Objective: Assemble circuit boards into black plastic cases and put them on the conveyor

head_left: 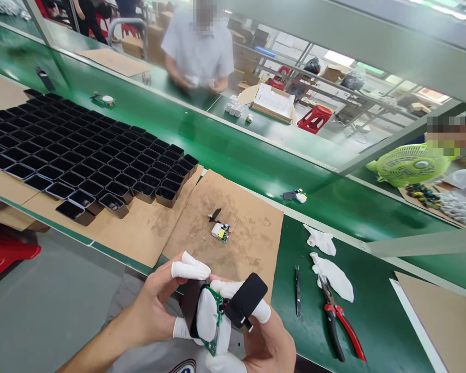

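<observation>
- Green shows at the edge of the board (219, 300), which sits right at the mouth of the dark case (191, 303), between the two hands and near the wearer's lap.
- The step in hand seems to be lining up board and case; whether the board is going in or out, one view cannot tell.
- The left hand (155, 303) pinches the case, a white-tipped finger above, the thumb below.
- The right hand (271, 336) has its fingers curled in around the board, with the pronged plate (248, 298) in front of them; which fingertips press is partly hidden.
- The next move likely calls for holding the board square to the case walls, with the plate kept from snagging.
- Ahead, the card (252, 259) offers working room around a second board (220, 233).
- Leftward, rows of cases (101, 155) bound the space, their nearest corner close to the bench's front edge.
- Rightward, tweezers (297, 292) and pliers (338, 311) lie on the green bench (376, 326), limiting a sweep that way.
- Farther off, a long rail (233, 186) borders the bench.
</observation>
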The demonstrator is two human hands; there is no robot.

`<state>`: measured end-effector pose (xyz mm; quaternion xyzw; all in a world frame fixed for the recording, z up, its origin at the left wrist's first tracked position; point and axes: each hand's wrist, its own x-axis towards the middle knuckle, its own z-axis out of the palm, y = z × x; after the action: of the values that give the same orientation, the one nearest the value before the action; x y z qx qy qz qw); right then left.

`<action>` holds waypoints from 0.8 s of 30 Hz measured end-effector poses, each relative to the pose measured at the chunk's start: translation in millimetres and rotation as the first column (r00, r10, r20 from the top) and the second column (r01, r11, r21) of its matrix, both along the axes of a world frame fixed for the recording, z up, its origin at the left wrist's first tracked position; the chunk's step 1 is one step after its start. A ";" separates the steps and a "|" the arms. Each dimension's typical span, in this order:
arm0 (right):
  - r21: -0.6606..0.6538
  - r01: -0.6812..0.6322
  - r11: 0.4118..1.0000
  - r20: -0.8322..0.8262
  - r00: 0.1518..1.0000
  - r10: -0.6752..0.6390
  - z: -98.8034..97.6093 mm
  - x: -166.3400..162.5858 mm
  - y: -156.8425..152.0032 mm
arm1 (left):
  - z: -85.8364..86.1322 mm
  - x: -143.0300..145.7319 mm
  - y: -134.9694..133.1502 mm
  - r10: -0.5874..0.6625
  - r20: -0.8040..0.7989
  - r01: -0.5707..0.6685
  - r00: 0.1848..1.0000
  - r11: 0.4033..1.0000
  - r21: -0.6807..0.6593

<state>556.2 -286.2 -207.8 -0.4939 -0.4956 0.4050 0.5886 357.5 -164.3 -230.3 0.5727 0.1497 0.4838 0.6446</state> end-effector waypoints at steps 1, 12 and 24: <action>0.006 0.000 1.000 -0.004 1.000 0.000 0.1 0.0 0.8 | 0.9 0.3 0.1 0.002 0.002 -0.002 1.000 1.000 0.000; 0.006 0.051 0.999 -0.020 0.999 -0.051 1.9 -7.3 3.2 | -6.4 0.0 -5.4 -0.004 -0.008 0.003 1.000 0.997 -0.072; 0.033 0.049 0.998 -0.013 0.999 -0.049 3.5 -6.5 3.6 | -8.7 0.8 -3.7 -0.026 0.021 0.027 0.999 0.997 -0.071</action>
<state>549.7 -282.6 -204.3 -0.4933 -0.4865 0.3851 0.6096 358.3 -168.0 -239.1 0.5463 0.1529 0.4752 0.6726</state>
